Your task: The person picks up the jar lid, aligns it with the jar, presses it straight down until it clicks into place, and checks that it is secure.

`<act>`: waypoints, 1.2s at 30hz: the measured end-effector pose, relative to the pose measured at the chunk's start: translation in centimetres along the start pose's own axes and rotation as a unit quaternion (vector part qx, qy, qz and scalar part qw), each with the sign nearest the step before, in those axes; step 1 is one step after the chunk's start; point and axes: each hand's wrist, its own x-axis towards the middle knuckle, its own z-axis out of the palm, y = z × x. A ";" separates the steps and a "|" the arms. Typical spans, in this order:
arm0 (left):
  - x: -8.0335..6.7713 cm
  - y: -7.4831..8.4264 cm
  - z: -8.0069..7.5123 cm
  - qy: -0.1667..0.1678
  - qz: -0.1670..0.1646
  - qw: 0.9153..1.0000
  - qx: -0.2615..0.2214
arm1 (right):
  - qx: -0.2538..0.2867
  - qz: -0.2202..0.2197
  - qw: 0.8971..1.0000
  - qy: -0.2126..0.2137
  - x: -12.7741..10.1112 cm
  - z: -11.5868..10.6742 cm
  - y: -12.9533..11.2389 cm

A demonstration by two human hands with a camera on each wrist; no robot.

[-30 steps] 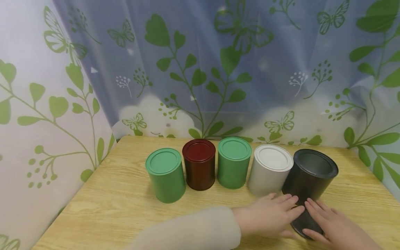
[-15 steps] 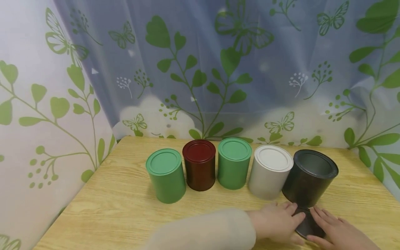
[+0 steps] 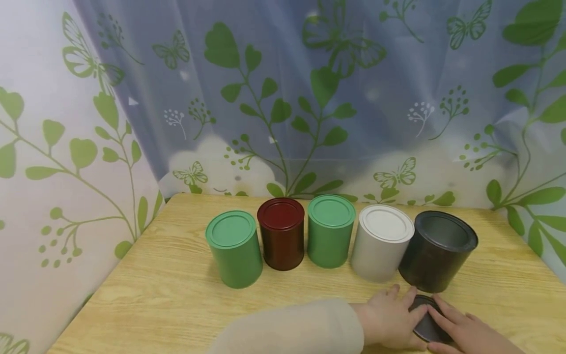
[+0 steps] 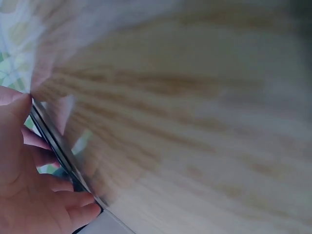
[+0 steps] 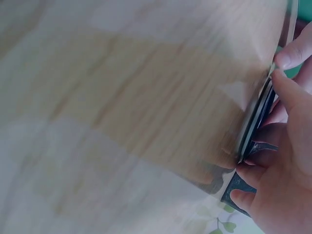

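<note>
A round black lid (image 3: 431,328) lies on the table in front of a black can (image 3: 429,268), whose top shows a dark rim around a grey hollow. My left hand (image 3: 391,319) touches the lid's left side, palm down with fingers spread. From the right, my right hand (image 3: 473,334) lies over the lid's edge, its fingers fairly straight. The fingertips of both hands nearly meet at the lid. Both wrist views show the lid's thin dark edge (image 4: 57,146) with fingertips along it. Much of the lid is hidden under the hands.
To the left of the black can stand a white can (image 3: 380,255), a green can (image 3: 329,246), a dark red can (image 3: 282,248) and another green can (image 3: 239,263), all lidded. Behind the wooden table (image 3: 146,295) hangs a leaf-patterned curtain (image 3: 283,98).
My left hand has moved right and slightly toward me since the first frame. The lid has shifted a little away from the black can, and a strip of table now shows between them.
</note>
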 end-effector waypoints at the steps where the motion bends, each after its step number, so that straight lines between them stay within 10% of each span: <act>1: 0.0 0.0 0.1 0.004 0.000 1.000 0.003 | -0.002 -0.003 1.000 0.003 0.0 0.1 0.0; 14: -0.2 0.0 -0.1 0.005 0.035 0.998 0.053 | -0.124 -0.136 0.963 0.199 0.0 1.9 1.1; 36: -0.6 -0.7 -0.5 0.042 0.042 0.998 0.031 | -0.060 -0.036 0.993 0.092 -0.2 0.6 -0.6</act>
